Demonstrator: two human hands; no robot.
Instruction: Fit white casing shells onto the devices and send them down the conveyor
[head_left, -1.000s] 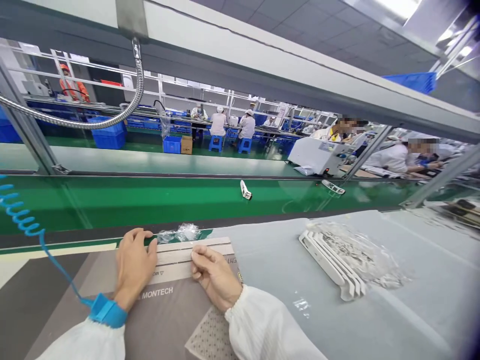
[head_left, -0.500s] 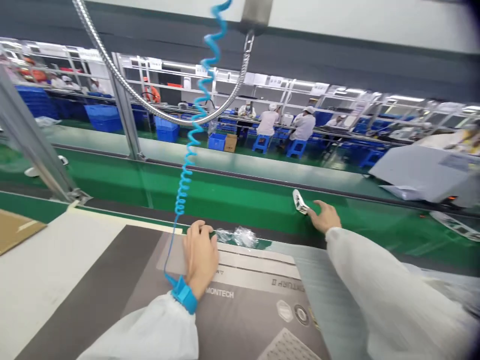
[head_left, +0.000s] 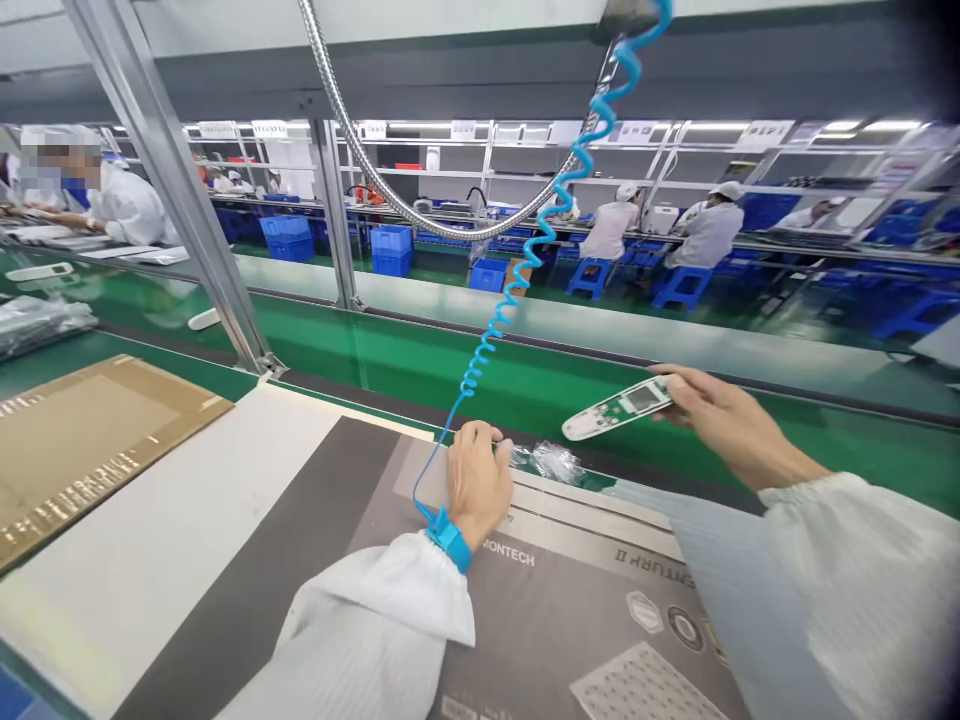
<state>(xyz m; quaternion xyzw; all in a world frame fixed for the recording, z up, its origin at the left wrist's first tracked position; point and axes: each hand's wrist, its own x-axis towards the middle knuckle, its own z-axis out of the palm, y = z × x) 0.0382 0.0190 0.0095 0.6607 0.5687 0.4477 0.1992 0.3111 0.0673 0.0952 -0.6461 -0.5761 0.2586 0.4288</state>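
Note:
My right hand (head_left: 712,410) pinches one end of a long white plastic housing (head_left: 619,408) over the green conveyor belt. The housing's inner side faces me, showing a green circuit board and a grey rectangular part. My left hand (head_left: 480,480) rests back-up near the far edge of a flattened grey printed carton (head_left: 517,610) marked MONTECH. Its fingers bend loosely forward with the thumb apart, though the fingertips are hidden. Around the left wrist is a blue strap (head_left: 448,540), joined to a coiled blue cord (head_left: 540,240). Crumpled clear plastic (head_left: 555,461) lies just right of the left hand.
The green conveyor belt (head_left: 420,365) runs across beyond the bench. Other white housings (head_left: 41,271) lie along it at left. A brown cardboard sheet (head_left: 112,430) and a metal post (head_left: 169,190) are at left. A metal hose (head_left: 375,190) hangs overhead. Co-workers sit at far benches.
My right hand has lifted the white housing off the belt side and brought it nearer, turned lengthwise. The view has swung left. My left hand stays on the carton.

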